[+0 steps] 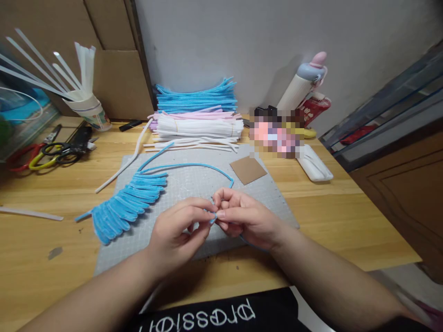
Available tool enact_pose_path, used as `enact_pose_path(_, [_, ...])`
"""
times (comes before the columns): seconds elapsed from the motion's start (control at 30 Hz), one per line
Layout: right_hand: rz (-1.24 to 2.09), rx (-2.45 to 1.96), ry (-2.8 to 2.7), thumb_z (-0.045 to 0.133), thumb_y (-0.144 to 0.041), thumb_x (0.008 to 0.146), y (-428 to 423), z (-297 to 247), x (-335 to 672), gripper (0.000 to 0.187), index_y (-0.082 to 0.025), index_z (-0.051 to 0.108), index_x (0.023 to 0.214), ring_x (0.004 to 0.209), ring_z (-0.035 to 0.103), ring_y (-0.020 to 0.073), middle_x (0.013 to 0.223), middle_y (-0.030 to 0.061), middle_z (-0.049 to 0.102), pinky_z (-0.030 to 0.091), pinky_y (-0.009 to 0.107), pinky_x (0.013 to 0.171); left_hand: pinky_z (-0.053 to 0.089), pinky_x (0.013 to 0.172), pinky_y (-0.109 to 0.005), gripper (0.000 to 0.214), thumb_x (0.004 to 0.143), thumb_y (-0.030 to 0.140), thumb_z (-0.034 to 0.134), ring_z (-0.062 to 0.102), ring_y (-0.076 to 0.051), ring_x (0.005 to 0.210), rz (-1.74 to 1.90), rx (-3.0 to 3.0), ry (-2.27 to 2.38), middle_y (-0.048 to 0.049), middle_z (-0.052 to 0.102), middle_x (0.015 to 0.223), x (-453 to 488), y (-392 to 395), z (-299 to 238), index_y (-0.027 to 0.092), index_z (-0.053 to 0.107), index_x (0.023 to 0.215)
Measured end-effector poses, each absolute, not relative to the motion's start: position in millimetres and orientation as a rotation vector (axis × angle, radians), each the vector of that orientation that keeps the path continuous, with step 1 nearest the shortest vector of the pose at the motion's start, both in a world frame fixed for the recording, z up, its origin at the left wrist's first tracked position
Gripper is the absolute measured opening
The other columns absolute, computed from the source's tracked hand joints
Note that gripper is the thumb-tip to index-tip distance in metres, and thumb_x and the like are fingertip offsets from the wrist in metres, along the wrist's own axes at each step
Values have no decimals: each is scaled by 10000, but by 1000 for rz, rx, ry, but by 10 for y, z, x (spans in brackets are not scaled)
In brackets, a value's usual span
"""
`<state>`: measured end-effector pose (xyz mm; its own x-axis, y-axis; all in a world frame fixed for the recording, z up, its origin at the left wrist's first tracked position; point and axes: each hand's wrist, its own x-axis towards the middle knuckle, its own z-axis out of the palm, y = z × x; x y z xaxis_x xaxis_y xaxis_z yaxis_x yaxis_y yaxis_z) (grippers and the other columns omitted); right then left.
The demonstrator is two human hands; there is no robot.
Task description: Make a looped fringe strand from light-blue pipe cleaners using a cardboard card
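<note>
My left hand [180,228] and my right hand [244,216] meet over the grey cutting mat [194,184], both pinching one end of a long blue pipe cleaner [194,166]. That pipe cleaner arcs away across the mat to a fan of folded blue loops [126,205] lying at the mat's left side. A small brown cardboard square [248,169] rests on the mat just beyond my right hand.
Stacks of blue [195,97], pink and white pipe cleaners [197,127] sit at the back of the wooden table [346,216]. Scissors [44,154] and a cup of plastic strips [86,106] stand at the left; a bottle [301,85] and a white case [314,164] at the right.
</note>
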<state>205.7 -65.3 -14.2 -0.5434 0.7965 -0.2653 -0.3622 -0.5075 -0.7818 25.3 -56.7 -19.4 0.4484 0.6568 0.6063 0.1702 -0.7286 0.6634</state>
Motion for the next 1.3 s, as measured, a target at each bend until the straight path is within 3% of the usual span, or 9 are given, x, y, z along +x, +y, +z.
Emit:
enact_pose_path(0.2, [1778, -1035, -1225, 605, -304, 792, -669, -56, 2088, 161, -176, 549, 872, 515, 390, 67, 606, -47, 500, 249, 199, 457, 519, 623, -213, 240, 793, 19, 598, 643, -112, 745, 1242, 2255, 692, -35, 685, 851, 246, -539, -210, 204, 591, 946])
enact_pose_path(0.33, [1543, -1140, -1429, 594, -295, 803, -695, -31, 2075, 135, -168, 561, 772, 631, 441, 96, 674, -19, 495, 333, 231, 556, 460, 516, -194, 354, 772, 62, 663, 628, -96, 668, 1305, 2227, 787, -8, 701, 850, 234, -545, -273, 227, 557, 1068])
enact_pose_path(0.57, [1805, -988, -1217, 607, -374, 803, -704, -126, 2023, 210, -182, 522, 800, 513, 372, 71, 640, -47, 467, 286, 215, 478, 462, 528, -197, 470, 757, 28, 668, 660, -115, 755, 1345, 2073, 750, -4, 697, 877, 212, -588, -295, 257, 538, 1146])
enact_pose_path(0.77, [1388, -1122, -1594, 520, -337, 862, -750, -45, 2041, 182, -172, 557, 795, 643, 452, 104, 702, -15, 516, 360, 247, 593, 449, 530, -195, 346, 782, 37, 638, 602, -93, 634, 1336, 2255, 679, -8, 674, 787, 215, -551, -283, 193, 543, 1076])
enact_pose_path(0.93, [1240, -1301, -1814, 615, -243, 767, -838, -29, 1991, 130, -190, 497, 754, 620, 435, 97, 678, -44, 495, 345, 234, 564, 455, 575, -264, 323, 830, 80, 583, 565, -137, 636, 1217, 2605, 566, -14, 652, 729, 169, -556, -349, 177, 536, 1135])
enact_pose_path(1.3, [1235, -1364, -1812, 513, -148, 751, -855, 19, 2004, 58, -183, 479, 720, 622, 435, 100, 654, -41, 486, 348, 236, 565, 455, 642, -281, 412, 819, 65, 602, 558, -150, 729, 1183, 2711, 507, -47, 682, 844, 152, -566, -332, 156, 524, 1213])
